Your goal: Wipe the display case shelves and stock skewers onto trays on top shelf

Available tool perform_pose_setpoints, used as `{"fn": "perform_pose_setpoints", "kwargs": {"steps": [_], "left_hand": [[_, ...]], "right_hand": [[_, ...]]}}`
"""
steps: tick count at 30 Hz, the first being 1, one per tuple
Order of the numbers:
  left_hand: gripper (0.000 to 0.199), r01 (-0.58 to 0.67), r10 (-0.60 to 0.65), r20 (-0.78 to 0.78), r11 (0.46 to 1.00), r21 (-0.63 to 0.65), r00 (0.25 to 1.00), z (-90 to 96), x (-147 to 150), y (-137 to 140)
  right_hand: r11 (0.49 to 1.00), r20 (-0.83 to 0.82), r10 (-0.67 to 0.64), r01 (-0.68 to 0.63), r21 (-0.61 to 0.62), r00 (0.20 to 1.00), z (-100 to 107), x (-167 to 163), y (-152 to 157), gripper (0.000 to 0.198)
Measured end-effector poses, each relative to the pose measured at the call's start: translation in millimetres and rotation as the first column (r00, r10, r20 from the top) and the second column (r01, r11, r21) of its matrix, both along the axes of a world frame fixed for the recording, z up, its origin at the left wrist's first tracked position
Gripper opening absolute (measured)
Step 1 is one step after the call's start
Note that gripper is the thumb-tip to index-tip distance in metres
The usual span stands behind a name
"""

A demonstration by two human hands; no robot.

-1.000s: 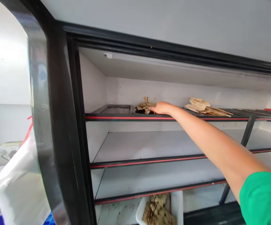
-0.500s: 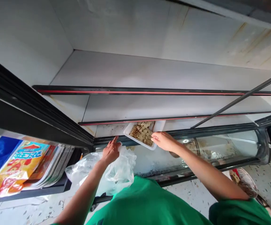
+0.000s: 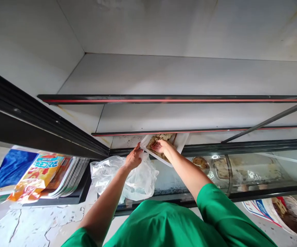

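Note:
A white plastic tray (image 3: 181, 141) stands tilted at the lower shelf's front edge, holding pale food pieces on thin brown skewers (image 3: 151, 141). My right hand (image 3: 161, 146) is inside the tray, its fingers curled around the skewer sticks; its fingertips are partly hidden. Beside the tray's left corner, my left hand (image 3: 133, 158) has its index finger stretched toward the rim. A clear plastic bag (image 3: 142, 178) hangs crumpled beneath that hand, apparently gripped by its other fingers.
Shelf bars (image 3: 164, 99) with red strips cross above the tray. Below runs a glass-fronted case (image 3: 253, 171) with a round food container (image 3: 200, 163) visible. Orange snack packets (image 3: 43, 171) stand left; a bucket (image 3: 266, 214) sits on the floor at right.
My right hand has moved from the tray's right edge to the left, in over the skewers. My left hand has come closer to the tray's left corner, and the bag with it.

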State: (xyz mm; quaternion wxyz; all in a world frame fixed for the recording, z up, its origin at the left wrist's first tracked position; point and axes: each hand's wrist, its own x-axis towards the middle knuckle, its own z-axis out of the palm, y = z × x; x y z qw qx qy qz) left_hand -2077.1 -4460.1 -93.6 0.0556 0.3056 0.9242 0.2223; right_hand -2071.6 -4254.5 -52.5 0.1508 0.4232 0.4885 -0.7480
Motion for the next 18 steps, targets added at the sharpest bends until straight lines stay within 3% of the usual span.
{"fn": "perform_pose_setpoints", "kwargs": {"steps": [4,8,12,18], "left_hand": [[0.05,-0.008,0.007,0.006,0.998,0.055,1.0,-2.5,0,3],[0.046,-0.004,0.002,0.032,0.996,0.091,0.999,-4.2,3,9],[0.047,0.022,-0.027,0.057,0.995,0.095,0.998,-2.3,20,17],[0.043,0.067,-0.071,0.083,0.996,0.057,0.994,12.5,48,35]], "right_hand": [[0.998,0.032,-0.071,0.071,-0.002,0.997,-4,-10,-7,0.021],[0.986,0.061,-0.148,0.143,0.08,0.987,-8,-21,-23,0.007],[0.957,0.014,-0.246,0.24,0.165,0.969,-10,-23,-26,0.007],[0.957,-0.048,-0.211,0.216,0.193,0.976,-5,6,6,0.03]]}}
